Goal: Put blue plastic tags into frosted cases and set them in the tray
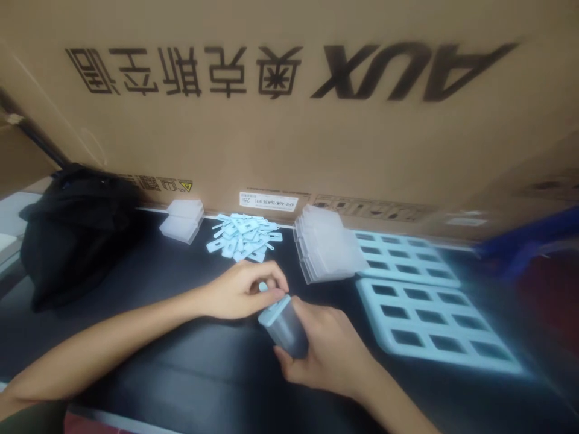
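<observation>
A small see-through plastic box (pixel 286 333) is gripped in my right hand (pixel 328 346), fingers wrapped around its sides. The box is tilted, with a light blue top piece (pixel 271 313) facing my left hand (pixel 244 289). The left fingers are curled and pinch at that light blue piece, and its round tab sticks up beside the thumb. My fingers hide part of it. Just beyond the left hand lies a pile of flat light blue plastic pieces (pixel 244 235) with slots in them.
Stacked clear plastic cases (pixel 330 247) stand right of the pile, and more cases (pixel 182 220) stand left. Two light blue trays with rectangular openings, a far tray (pixel 418 260) and a near tray (pixel 432 296), lie right. A black bag (pixel 76 235) sits left. A large cardboard box (pixel 280 132) walls the back.
</observation>
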A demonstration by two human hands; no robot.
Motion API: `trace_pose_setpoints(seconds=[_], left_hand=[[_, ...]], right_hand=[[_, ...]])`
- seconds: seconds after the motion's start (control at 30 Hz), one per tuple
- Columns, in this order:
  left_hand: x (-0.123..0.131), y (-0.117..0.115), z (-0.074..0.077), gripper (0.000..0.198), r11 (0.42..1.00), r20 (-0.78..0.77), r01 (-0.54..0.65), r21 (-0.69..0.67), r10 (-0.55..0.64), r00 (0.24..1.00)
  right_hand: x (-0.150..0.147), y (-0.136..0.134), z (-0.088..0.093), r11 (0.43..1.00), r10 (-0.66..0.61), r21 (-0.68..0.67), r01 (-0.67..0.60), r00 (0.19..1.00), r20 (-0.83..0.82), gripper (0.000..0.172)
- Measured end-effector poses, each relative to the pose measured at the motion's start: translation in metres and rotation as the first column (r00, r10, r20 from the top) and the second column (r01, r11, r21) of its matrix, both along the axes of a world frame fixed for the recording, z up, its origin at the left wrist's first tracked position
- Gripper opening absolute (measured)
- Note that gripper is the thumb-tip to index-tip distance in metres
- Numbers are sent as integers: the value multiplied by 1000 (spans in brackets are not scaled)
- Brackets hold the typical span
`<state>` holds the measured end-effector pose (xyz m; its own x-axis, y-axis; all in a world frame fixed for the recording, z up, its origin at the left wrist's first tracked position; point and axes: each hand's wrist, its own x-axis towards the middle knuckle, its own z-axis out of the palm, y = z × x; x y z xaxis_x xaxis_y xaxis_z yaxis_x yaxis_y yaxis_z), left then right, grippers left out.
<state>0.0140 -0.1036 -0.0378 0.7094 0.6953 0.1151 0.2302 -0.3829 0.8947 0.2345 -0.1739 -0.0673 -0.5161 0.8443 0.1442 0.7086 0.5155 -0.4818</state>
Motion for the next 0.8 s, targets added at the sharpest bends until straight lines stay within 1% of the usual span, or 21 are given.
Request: trace_pose_setpoints(seconds=[0.03,0.07,0.13,0.17,0.23,0.27,0.3,0.37,0.4,0.47,0.53,0.6,0.7,0.73,0.77,0.8], left_hand=[[-2,5,0,20,1000,-14,-13,-6,13,1000],[-6,12,-1,22,998,-17,-51,-20,51,999],[-16,31,-5,29,978,21,-201,-61,203,979],[-22,43,-7,33,952,54,-294,-80,299,953],[-33,68,-13,40,870,132,-482,-106,492,860],[-37,80,-16,42,827,150,-550,-115,561,814],[-42,92,-18,43,791,155,-600,-120,612,775],[-49,110,-23,41,746,118,-659,-97,666,736],[-52,116,-25,38,737,85,-673,-69,676,732],[-58,123,-29,33,742,7,-671,0,671,742],[-64,125,-33,35,763,-65,-642,80,646,760],[-68,121,-34,38,771,-124,-607,193,633,764],[-67,102,-29,36,720,-154,-567,401,663,733],[-65,92,-26,35,718,-146,-542,437,651,745],[-60,79,-22,36,744,-141,-500,443,609,781],[-55,65,-18,38,805,-144,-428,411,521,841]], right_hand=[[1,0,-3,1000,-4,-5,4,1000,-2,28],[3,0,-6,1000,-11,-9,11,1000,2,26],[6,0,-10,999,-30,-20,31,999,22,24],[7,0,-11,999,-37,-28,37,999,34,24],[6,-1,-12,998,-31,-48,33,998,49,25],[5,-2,-13,998,-23,-58,27,998,53,27],[3,-2,-13,998,-17,-66,21,998,57,28],[0,-3,-12,997,-14,-80,19,998,64,29],[0,-3,-12,996,-17,-86,23,997,69,30],[0,-4,-11,994,-27,-100,35,997,76,30],[1,-3,-11,991,-33,-124,42,997,72,29],[2,-3,-12,989,-37,-141,44,998,55,28],[2,-2,-12,987,-41,-152,45,999,30,28],[2,-2,-13,986,-41,-159,45,999,26,28],[2,-2,-13,985,-39,-169,42,999,24,28],[2,-2,-13,983,-37,-178,40,999,22,28]])
